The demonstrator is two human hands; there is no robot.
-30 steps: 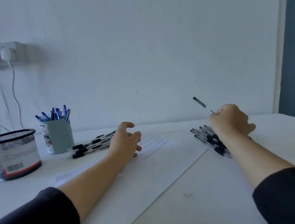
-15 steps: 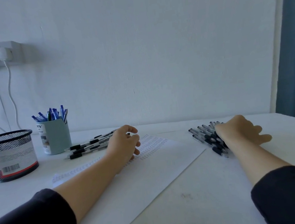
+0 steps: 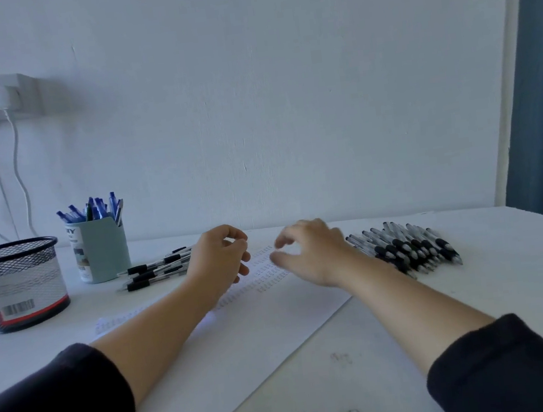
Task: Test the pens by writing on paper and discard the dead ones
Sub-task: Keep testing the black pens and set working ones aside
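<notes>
In the head view, the right hand (image 3: pixel 314 255) hovers over the paper (image 3: pixel 245 339), fingers loosely spread and holding nothing, while the row of black pens (image 3: pixel 408 247) lies just to its right on the worktop (image 3: pixel 494 281), barrels running near-to-far, well apart from the loosely curled, empty left hand (image 3: pixel 218 260).

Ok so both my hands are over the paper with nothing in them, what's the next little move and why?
Probably reach your right hand back to the big pile of black pens on its right and pick one up. Neither it nor the left hand appears to hold a pen, and the paper with its rows of test marks lies ready beneath them.
</notes>
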